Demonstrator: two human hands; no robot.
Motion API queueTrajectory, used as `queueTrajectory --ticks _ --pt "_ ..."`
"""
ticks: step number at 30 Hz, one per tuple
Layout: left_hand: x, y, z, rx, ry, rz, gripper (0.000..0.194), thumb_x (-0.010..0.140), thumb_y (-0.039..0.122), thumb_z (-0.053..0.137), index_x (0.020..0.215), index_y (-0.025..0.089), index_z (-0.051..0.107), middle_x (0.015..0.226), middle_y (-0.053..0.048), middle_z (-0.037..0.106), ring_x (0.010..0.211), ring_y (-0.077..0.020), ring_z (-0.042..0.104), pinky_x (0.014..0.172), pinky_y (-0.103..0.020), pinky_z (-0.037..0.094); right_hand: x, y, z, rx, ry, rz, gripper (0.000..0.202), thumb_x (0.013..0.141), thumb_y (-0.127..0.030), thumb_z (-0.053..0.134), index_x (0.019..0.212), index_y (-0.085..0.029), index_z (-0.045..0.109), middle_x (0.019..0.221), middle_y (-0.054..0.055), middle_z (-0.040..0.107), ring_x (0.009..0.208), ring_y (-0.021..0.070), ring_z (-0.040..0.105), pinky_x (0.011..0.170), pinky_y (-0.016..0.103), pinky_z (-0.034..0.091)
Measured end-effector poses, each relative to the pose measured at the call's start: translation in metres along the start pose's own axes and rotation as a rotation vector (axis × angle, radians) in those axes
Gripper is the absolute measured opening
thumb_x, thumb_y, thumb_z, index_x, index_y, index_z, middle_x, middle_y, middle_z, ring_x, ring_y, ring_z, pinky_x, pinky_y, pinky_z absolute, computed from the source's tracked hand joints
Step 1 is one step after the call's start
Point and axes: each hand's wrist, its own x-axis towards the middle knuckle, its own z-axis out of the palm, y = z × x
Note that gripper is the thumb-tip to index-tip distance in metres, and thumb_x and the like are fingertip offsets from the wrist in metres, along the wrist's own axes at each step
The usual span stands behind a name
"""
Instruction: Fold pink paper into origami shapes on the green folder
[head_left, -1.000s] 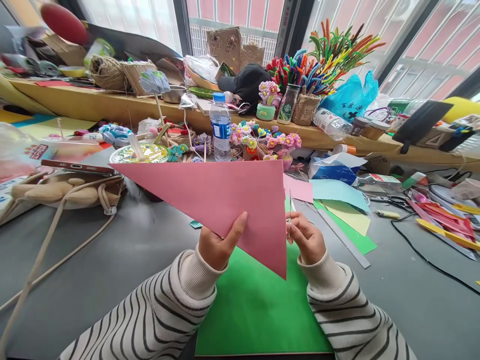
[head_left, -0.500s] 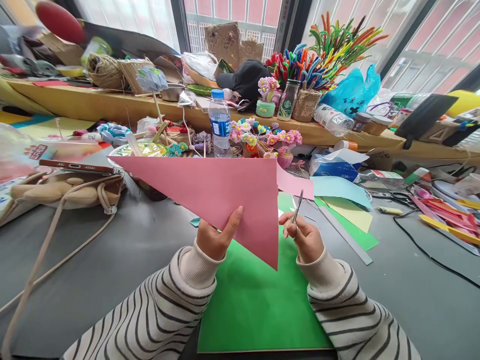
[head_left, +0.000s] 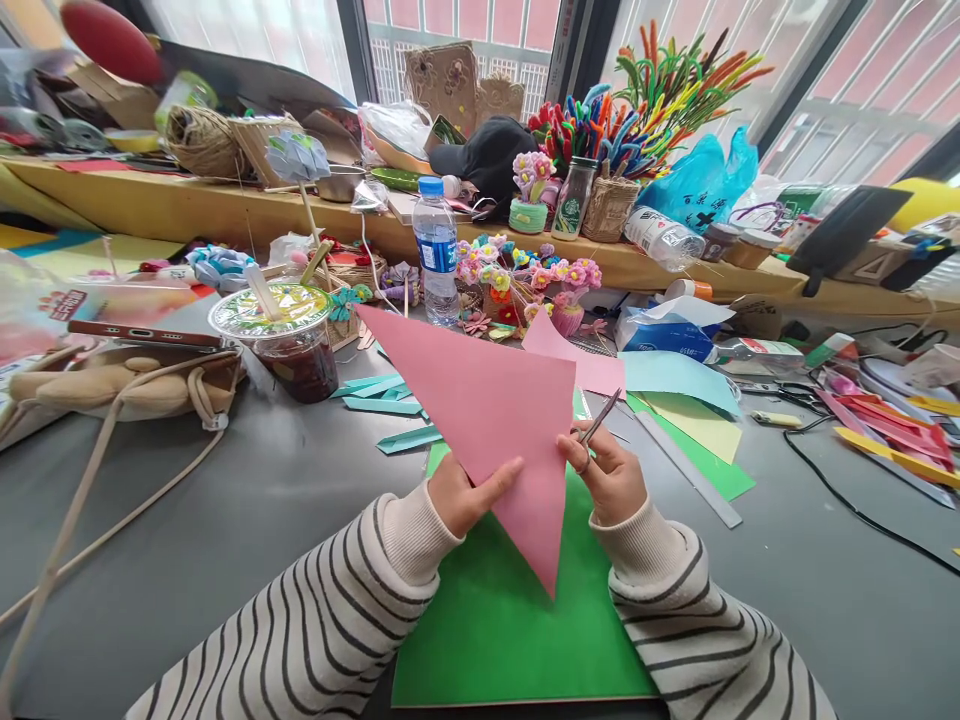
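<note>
A pink paper triangle point(head_left: 502, 400) is up in front of me, tilted, one point toward the upper left and another hanging down. My left hand point(head_left: 469, 495) grips its lower left edge, thumb across the front and the other fingers mostly behind. Small scissors point(head_left: 602, 418) sit in my right hand point(head_left: 611, 475), blades pointing up and to the right, away from the paper. The fingertips of that hand touch the paper's right edge. Beneath both hands lies a green sheet point(head_left: 517, 650), partly covered by the paper and my sleeves.
On the grey table, a lidded drink cup point(head_left: 292, 350) and folded teal strips point(head_left: 386, 400) are at left. A water bottle point(head_left: 436, 255) stands behind the paper. To the right lie a ruler point(head_left: 690, 470), coloured sheets point(head_left: 679, 380) and a black cable point(head_left: 862, 515).
The pink paper has turned, its left point moving right and its lower point dropping. My left hand has shifted right and down with it. My right fingertips now meet the paper's edge.
</note>
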Motion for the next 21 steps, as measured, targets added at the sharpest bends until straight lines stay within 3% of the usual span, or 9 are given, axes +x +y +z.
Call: queueTrajectory --ticks 6,13,17,21 --pt "-0.0009 0.0077 -0.0035 0.078 0.222 0.09 0.012 0.067 0.022 0.056 0.076 0.015 0.059 0.074 -0.003 0.065 0.071 -0.0169 0.059 0.065 -0.027 0.05 -0.0027 0.0038 -0.0004 -0.152 -0.21 -0.1 0.04 0.077 -0.044 0.036 0.051 -0.018 0.05 0.061 0.002 0.047 0.06 0.0126 0.047 0.06 0.027 0.038" --pt "-0.0046 0.0034 -0.0009 0.192 0.226 0.21 0.01 0.066 0.021 0.055 0.074 0.015 0.058 0.072 -0.003 0.063 0.069 -0.0167 0.059 0.065 -0.027 0.05 -0.0068 -0.0014 0.004 -0.238 -0.423 -0.159 0.051 0.076 -0.057 0.022 0.063 -0.018 0.053 0.066 0.004 0.05 0.067 0.0155 0.046 0.059 0.027 0.037" --pt "-0.0063 0.0021 0.0015 0.248 0.233 0.213 0.009 0.066 0.022 0.055 0.072 0.016 0.058 0.07 -0.002 0.063 0.065 -0.0168 0.059 0.061 -0.028 0.051 -0.0062 -0.0023 0.0027 -0.251 -0.44 -0.162 0.052 0.076 -0.057 0.023 0.07 -0.017 0.056 0.071 0.004 0.052 0.07 0.0161 0.047 0.065 0.029 0.038" --pt "-0.0061 0.0043 0.0013 0.254 0.227 0.23 0.008 0.066 0.021 0.055 0.071 0.015 0.058 0.069 -0.002 0.063 0.064 -0.0161 0.059 0.06 -0.027 0.051 -0.0062 -0.0017 0.0018 -0.284 -0.429 -0.156 0.053 0.075 -0.057 0.024 0.061 -0.016 0.053 0.062 0.003 0.046 0.067 0.0162 0.047 0.062 0.028 0.038"
